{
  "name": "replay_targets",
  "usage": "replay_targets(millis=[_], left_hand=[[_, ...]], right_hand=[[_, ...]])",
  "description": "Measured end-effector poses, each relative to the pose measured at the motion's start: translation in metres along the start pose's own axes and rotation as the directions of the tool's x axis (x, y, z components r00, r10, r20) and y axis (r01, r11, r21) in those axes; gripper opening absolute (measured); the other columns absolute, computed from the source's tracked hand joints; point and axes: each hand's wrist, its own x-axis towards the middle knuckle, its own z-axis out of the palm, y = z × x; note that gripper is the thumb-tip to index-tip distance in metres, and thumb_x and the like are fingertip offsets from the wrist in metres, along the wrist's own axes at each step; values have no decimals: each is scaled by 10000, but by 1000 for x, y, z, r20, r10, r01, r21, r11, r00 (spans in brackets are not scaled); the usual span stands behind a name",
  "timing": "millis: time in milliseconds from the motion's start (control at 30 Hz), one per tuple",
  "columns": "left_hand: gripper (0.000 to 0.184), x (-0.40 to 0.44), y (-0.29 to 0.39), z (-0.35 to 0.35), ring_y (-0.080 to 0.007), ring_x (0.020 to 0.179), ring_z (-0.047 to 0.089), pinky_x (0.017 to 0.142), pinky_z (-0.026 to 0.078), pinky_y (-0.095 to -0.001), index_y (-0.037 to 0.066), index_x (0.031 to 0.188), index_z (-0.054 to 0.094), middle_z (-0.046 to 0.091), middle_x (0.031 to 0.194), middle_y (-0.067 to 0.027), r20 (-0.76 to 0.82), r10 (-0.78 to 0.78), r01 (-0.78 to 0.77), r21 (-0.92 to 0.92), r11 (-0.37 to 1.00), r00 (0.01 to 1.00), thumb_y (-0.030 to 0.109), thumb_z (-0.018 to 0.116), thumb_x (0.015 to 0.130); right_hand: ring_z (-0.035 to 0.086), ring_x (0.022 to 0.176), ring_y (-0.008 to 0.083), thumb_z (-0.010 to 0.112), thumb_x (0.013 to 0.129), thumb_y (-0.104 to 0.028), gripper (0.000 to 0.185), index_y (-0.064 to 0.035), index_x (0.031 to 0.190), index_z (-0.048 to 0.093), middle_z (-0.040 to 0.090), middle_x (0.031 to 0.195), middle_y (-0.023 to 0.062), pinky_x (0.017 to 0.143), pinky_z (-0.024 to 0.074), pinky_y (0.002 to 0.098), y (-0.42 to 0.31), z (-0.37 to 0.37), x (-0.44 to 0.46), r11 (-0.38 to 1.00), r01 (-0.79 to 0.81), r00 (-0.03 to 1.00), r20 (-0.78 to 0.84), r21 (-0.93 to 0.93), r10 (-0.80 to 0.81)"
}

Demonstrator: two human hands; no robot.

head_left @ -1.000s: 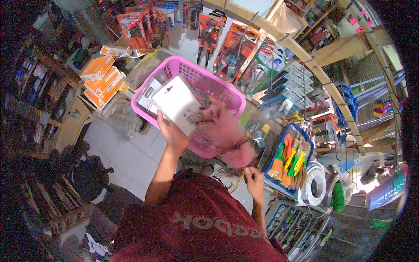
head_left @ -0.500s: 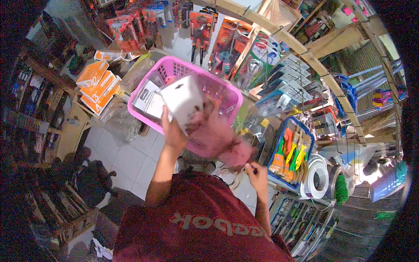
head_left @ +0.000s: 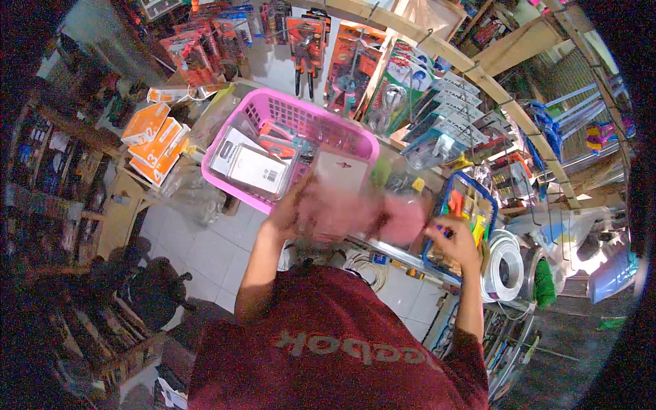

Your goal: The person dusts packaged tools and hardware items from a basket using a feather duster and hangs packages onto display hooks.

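Note:
My left hand point(head_left: 290, 208) is closed on the lower left of a white-backed hanging package point(head_left: 338, 169), held at the front right of the pink plastic basket point(head_left: 256, 203). A soft pink duster point(head_left: 403, 217), smeared by motion, lies across the package's lower part; it could be a cloth. Out to the right, my right hand point(head_left: 454, 239) has its fingers closed at the duster's end, with something dark blue showing between them. Inside the basket lie a white-backed package with a barcode point(head_left: 260, 167) and several red-carded packs point(head_left: 279, 140).
Orange boxes point(head_left: 154, 140) stand left of the basket. Hanging packs of pliers point(head_left: 307, 51) line the back. On the right are a blue tray of paintbrushes point(head_left: 486, 195) and a coil of white cable point(head_left: 502, 266). Tiled floor point(head_left: 198, 253) shows at lower left.
Both hands have moved right, the right hand farther and slightly upward. The package has shifted right and down, uncovering the packs in the basket. The pink duster has stretched rightward.

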Motion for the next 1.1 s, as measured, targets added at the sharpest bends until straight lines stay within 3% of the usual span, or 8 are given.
replay_targets(millis=[67, 200, 333, 433, 600, 800, 1033, 1100], left_hand=[[619, -7, 3, 17, -221, 1069, 540, 860, 471, -392, 122, 1349, 368, 490, 1264, -70, 6, 5, -5, 25, 1000, 1000, 521, 440, 882], [633, 3, -1, 4, -227, 1058, 542, 857, 470, -394, 122, 1340, 377, 505, 1240, -74, -148, -18, 38, 133, 990, 989, 542, 446, 872], [617, -8, -4, 18, -226, 1062, 536, 874, 456, -385, 121, 1337, 386, 504, 1242, -71, -47, -32, 31, -34, 999, 998, 526, 450, 876], [594, -6, -4, 26, -217, 1088, 516, 896, 440, -382, 114, 1336, 389, 495, 1253, -69, -114, 111, -95, 140, 986, 987, 493, 457, 883], [674, -21, -9, 11, -297, 1203, 432, 982, 384, -466, 98, 1355, 346, 429, 1338, -82, -125, -7, 1, -52, 999, 992, 520, 478, 845], [651, -19, -2, -1, -289, 1209, 433, 975, 375, -510, 168, 1381, 312, 416, 1354, -78, -56, -22, 21, -12, 1000, 998, 543, 430, 862], [656, -24, 7, 31, -281, 1211, 434, 944, 417, -489, 156, 1363, 314, 409, 1340, -93, -114, 239, -241, 3, 971, 964, 606, 298, 885], [674, -19, 2, 30, -286, 1212, 431, 946, 415, -493, 158, 1366, 304, 399, 1344, -97, -138, 392, -386, 66, 920, 910, 626, 269, 882]], right_hand=[[599, 634, 233, 694, 749, -377, 376, -23, 874, 677, 627, 694, 115, 616, 465, 335, 1, -2, 4, 1000, -10, 992, -129, 7, 11], [604, 682, 233, 689, 754, -376, 396, -3, 887, 671, 639, 746, 119, 638, 463, 331, 0, -10, 7, 998, 50, 961, 273, -49, -35], [598, 597, 230, 698, 741, -358, 354, -34, 886, 683, 640, 694, 113, 616, 471, 345, 4, -5, 16, 991, 124, 977, -167, -42, -130], [596, 596, 222, 703, 737, -342, 334, -37, 872, 688, 639, 684, 114, 630, 471, 338, 1, -10, 18, 997, 65, 978, 201, -31, -58], [604, 655, 192, 696, 745, -327, 313, -36, 859, 684, 634, 705, 110, 615, 461, 316, 0, -9, 27, 989, 149, 988, -35, 8, -148], [601, 671, 201, 674, 767, -258, 268, -33, 912, 673, 660, 781, 108, 630, 464, 318, -7, -4, 30, 986, 164, 980, 112, 13, -164], [541, 543, 175, 660, 784, -139, 146, 2, 820, 652, 609, 626, 107, 527, 411, 301, -13, 74, 11, 987, 157, 964, -210, -34, -161], [481, 511, 120, 642, 820, -159, 181, 16, 776, 631, 579, 575, 87, 488, 381, 295, -41, 99, 4, 963, -22, 983, -168, 267, 69]])
